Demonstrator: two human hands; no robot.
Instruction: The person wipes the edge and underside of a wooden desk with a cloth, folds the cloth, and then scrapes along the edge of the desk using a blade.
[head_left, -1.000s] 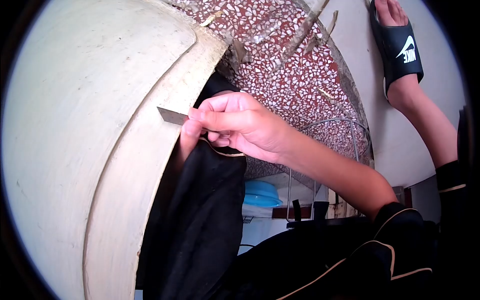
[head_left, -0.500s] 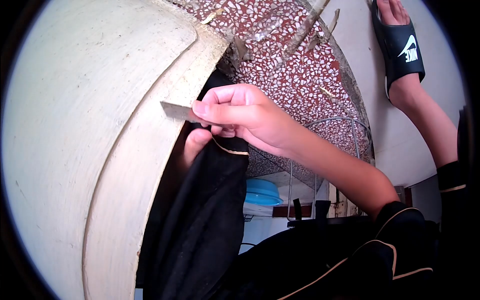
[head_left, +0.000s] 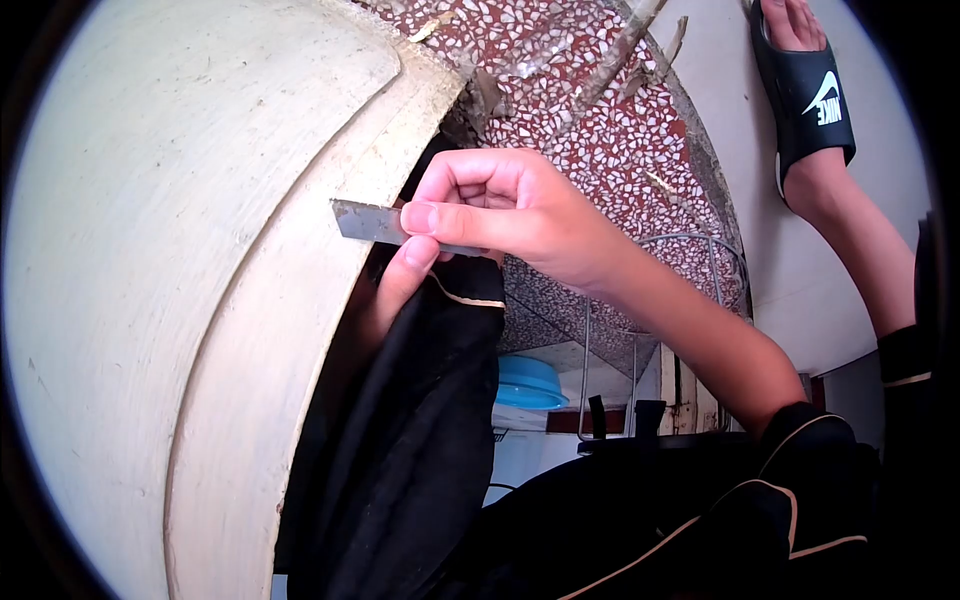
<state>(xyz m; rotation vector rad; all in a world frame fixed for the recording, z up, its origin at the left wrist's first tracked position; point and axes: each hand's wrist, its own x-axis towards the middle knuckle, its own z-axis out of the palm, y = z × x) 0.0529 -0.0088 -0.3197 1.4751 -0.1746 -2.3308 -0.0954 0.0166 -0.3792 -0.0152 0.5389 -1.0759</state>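
Note:
My right hand is closed in a pinch on a flat grey metal blade with a slanted end, thumb on top and fingers curled. The blade's tip reaches over the edge of a large cream-coloured curved board on the left. Just below the blade, the thumb of my left hand points up, close to or touching it. The other fingers of my left hand are hidden behind a black trouser leg and the board's edge.
Red-and-white speckled terrazzo floor holds strips of debris. A wire-frame piece stands under my right forearm, and a blue basin lies lower down. At upper right, a foot in a black slide sandal rests on pale floor.
The blade has turned so that more of its flat face shows. My right hand has shifted slightly right, and my left thumb has risen closer to the blade.

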